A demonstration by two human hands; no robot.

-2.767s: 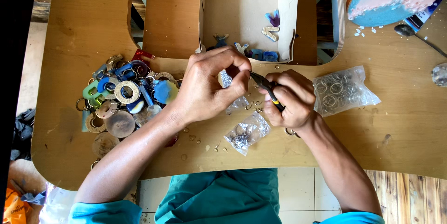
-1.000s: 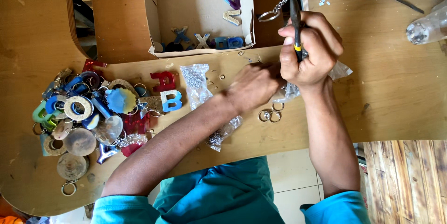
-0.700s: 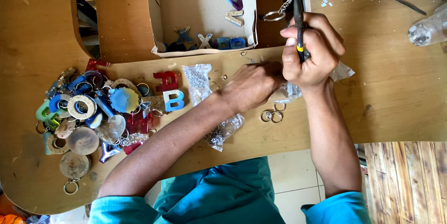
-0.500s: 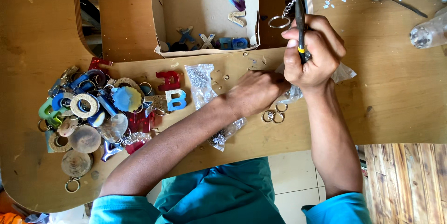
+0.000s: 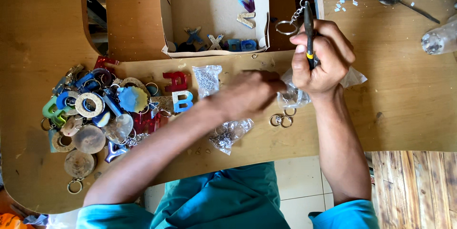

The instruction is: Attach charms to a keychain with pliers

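Pliers (image 5: 308,34) with a key ring (image 5: 285,28) stand gripped in the right hand (image 5: 321,58); the left hand (image 5: 252,93), blurred, grip unclear, touches a clear bag (image 5: 291,97) beneath on the table (image 5: 404,100).

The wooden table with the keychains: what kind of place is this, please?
Probably a small craft workshop for making keychains. The wooden table holds a pile of resin keychains, small bags of metal rings, and a cardboard box with letter pieces. The right hand holds pliers.
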